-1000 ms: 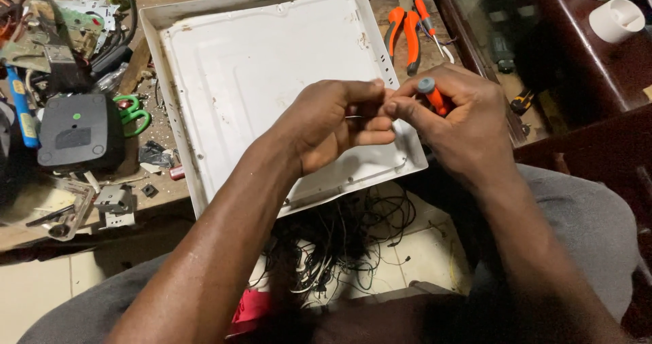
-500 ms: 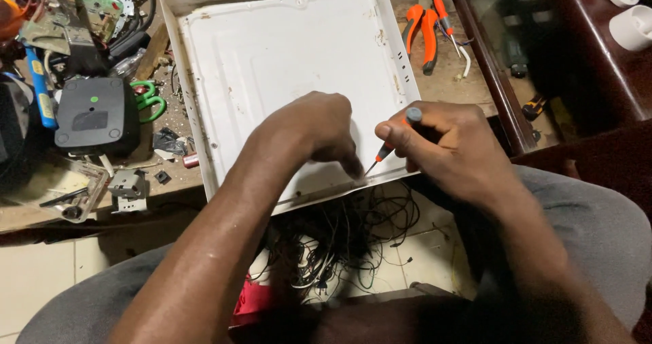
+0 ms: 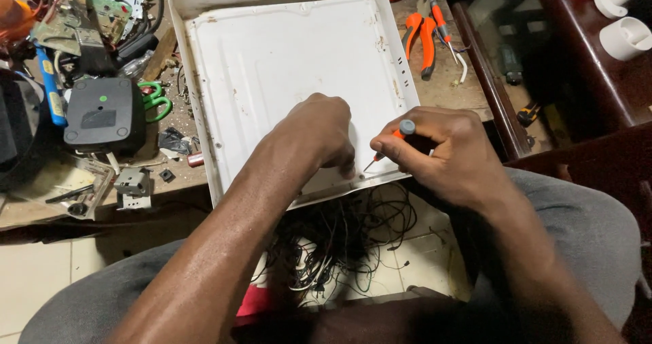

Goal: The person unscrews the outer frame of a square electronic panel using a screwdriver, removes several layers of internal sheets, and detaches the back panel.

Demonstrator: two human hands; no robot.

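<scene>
A cluttered wooden table (image 3: 468, 93) carries a large white metal panel (image 3: 285, 65), lying flat with its near edge overhanging toward the person. The left hand (image 3: 319, 133) rests on the panel's near right corner, fingers curled and pressed down. Just to its right, the right hand (image 3: 441, 150) pinches a small orange-handled screwdriver (image 3: 388, 143). The tool's long axis slants down and left, its tip meeting the panel beside the left fingertips.

white metal tray (image 3: 272, 52), orange-handled screwdriver (image 3: 388, 143), orange pliers (image 3: 420, 35), green scissors (image 3: 155, 99)
</scene>
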